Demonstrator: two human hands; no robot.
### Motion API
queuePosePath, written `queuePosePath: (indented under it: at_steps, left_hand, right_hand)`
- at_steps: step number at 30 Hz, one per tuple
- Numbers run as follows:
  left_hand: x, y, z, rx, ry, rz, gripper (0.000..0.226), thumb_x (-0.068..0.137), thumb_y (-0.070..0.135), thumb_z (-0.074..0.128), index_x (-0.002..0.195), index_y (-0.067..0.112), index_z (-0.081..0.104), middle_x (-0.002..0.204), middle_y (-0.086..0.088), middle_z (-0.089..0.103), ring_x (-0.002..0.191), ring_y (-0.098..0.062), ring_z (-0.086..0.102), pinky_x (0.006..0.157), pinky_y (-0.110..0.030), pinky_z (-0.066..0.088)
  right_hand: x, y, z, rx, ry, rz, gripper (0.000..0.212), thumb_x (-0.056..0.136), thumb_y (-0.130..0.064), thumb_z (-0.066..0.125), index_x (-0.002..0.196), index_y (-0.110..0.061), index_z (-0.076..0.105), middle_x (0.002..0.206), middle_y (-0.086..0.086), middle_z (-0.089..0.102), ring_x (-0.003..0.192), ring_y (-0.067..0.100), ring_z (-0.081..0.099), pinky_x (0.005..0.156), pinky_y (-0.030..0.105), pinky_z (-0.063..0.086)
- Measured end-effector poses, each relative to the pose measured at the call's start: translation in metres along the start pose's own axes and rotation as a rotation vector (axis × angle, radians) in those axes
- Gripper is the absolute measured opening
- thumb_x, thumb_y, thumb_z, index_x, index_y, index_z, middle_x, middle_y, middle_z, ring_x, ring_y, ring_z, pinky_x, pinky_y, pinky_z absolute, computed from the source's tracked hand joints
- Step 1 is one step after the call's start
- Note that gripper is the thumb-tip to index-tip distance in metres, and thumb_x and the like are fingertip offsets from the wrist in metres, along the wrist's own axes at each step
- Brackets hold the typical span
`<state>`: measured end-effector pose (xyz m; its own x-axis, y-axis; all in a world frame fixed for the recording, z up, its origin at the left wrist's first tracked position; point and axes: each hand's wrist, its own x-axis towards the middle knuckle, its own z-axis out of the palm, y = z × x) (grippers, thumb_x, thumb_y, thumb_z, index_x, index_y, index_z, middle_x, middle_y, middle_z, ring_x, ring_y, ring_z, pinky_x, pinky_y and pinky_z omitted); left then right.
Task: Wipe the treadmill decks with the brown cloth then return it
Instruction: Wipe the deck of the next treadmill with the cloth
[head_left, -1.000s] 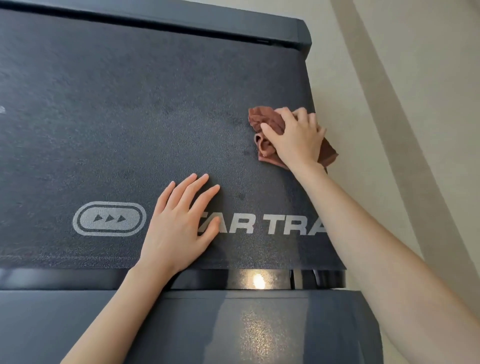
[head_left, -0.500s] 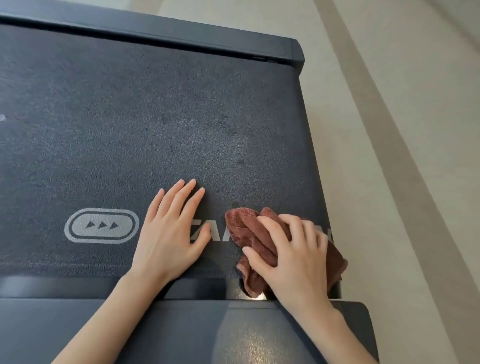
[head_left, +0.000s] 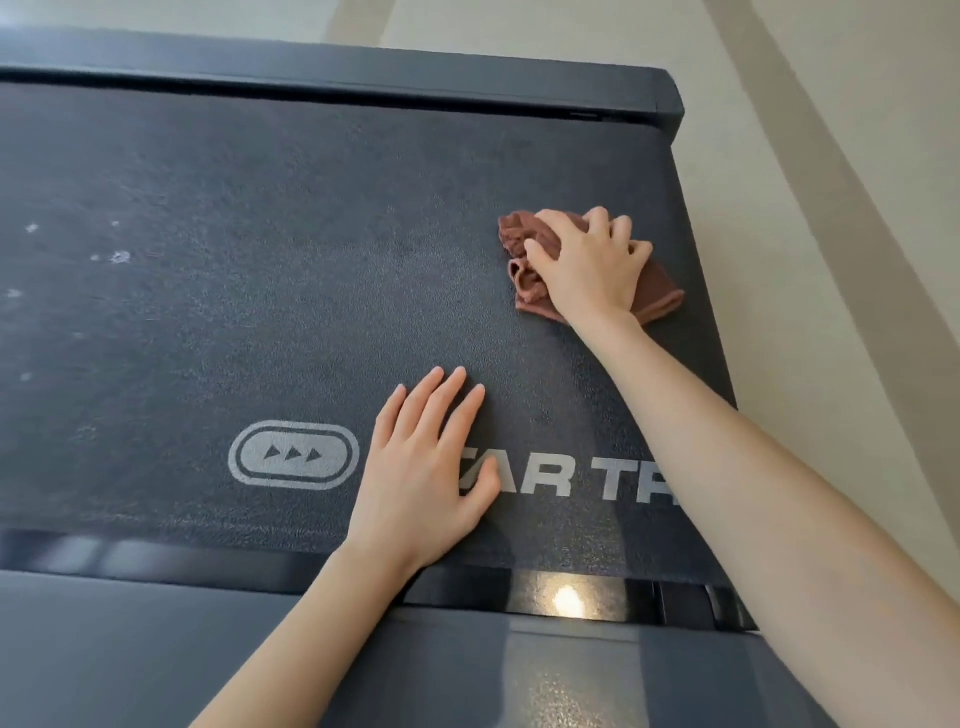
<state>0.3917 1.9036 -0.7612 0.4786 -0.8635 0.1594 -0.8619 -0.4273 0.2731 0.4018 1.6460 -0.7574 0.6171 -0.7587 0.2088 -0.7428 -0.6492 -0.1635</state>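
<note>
The dark treadmill deck (head_left: 260, 270) fills most of the view, its textured belt printed with a silver arrow logo and lettering. A crumpled brown cloth (head_left: 524, 244) lies on the belt near its right edge. My right hand (head_left: 589, 262) presses down on the cloth and grips it, arm stretched forward. My left hand (head_left: 426, 467) lies flat on the belt over the lettering, fingers spread, holding nothing. Pale specks dot the left part of the belt.
A dark end cap (head_left: 363, 78) crosses the far end of the belt. A glossy strip (head_left: 566, 597) and a smooth dark cover (head_left: 467, 675) border the near end. Beige floor (head_left: 831, 260) with a darker stripe runs along the right side.
My right hand has pushed the cloth from the near right corner of the belt away to the far right part. My left hand has stayed planted on the lettering.
</note>
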Motion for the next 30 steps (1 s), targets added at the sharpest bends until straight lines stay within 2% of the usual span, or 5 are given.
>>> queuePosePath:
  at_steps: [5, 9, 15, 20, 30]
  left_hand:
    - [-0.003, -0.002, -0.001, -0.013, 0.027, -0.034, 0.058, 0.084, 0.041, 0.038, 0.134, 0.013, 0.049, 0.144, -0.003, 0.043, 0.138, -0.021, 0.033, 0.115, -0.042, 0.022]
    - [-0.004, -0.004, -0.003, -0.002, 0.081, -0.227, 0.058, 0.083, 0.035, 0.043, 0.136, 0.012, 0.047, 0.145, -0.005, 0.042, 0.137, -0.023, 0.032, 0.115, -0.044, 0.02]
    - [-0.012, -0.039, -0.009, 0.109, 0.069, -0.315, 0.064, 0.084, 0.048, 0.027, 0.138, 0.017, 0.045, 0.147, -0.005, 0.039, 0.139, -0.028, 0.029, 0.113, -0.05, 0.018]
    - [-0.009, -0.044, -0.006, 0.085, 0.07, -0.304, 0.064, 0.083, 0.046, 0.029, 0.137, 0.017, 0.046, 0.147, -0.003, 0.039, 0.138, -0.029, 0.029, 0.113, -0.052, 0.017]
    - [-0.008, -0.045, -0.006, 0.065, 0.1, -0.312, 0.061, 0.083, 0.045, 0.032, 0.135, 0.018, 0.049, 0.145, -0.002, 0.042, 0.137, -0.027, 0.031, 0.113, -0.052, 0.019]
  right_hand:
    - [-0.036, 0.003, -0.013, 0.015, 0.011, -0.069, 0.045, 0.089, -0.062, 0.04, 0.128, -0.041, 0.05, 0.123, 0.008, 0.05, 0.115, 0.029, 0.041, 0.092, 0.045, 0.032]
    - [-0.11, 0.002, -0.032, 0.054, -0.023, -0.203, 0.041, 0.087, -0.06, 0.044, 0.123, -0.041, 0.054, 0.115, 0.004, 0.053, 0.11, 0.026, 0.044, 0.088, 0.042, 0.032]
    - [-0.203, 0.008, -0.045, 0.065, 0.045, -0.313, 0.037, 0.084, -0.055, 0.045, 0.113, -0.038, 0.061, 0.104, 0.002, 0.057, 0.092, 0.027, 0.052, 0.075, 0.042, 0.04]
    - [-0.147, -0.005, -0.032, 0.103, 0.078, -0.384, 0.037, 0.085, -0.055, 0.046, 0.111, -0.037, 0.065, 0.107, 0.003, 0.057, 0.089, 0.028, 0.052, 0.075, 0.041, 0.038]
    - [0.034, -0.062, 0.023, 0.025, 0.07, -0.188, 0.041, 0.091, -0.056, 0.043, 0.126, -0.038, 0.053, 0.127, 0.009, 0.05, 0.11, 0.036, 0.045, 0.093, 0.047, 0.03]
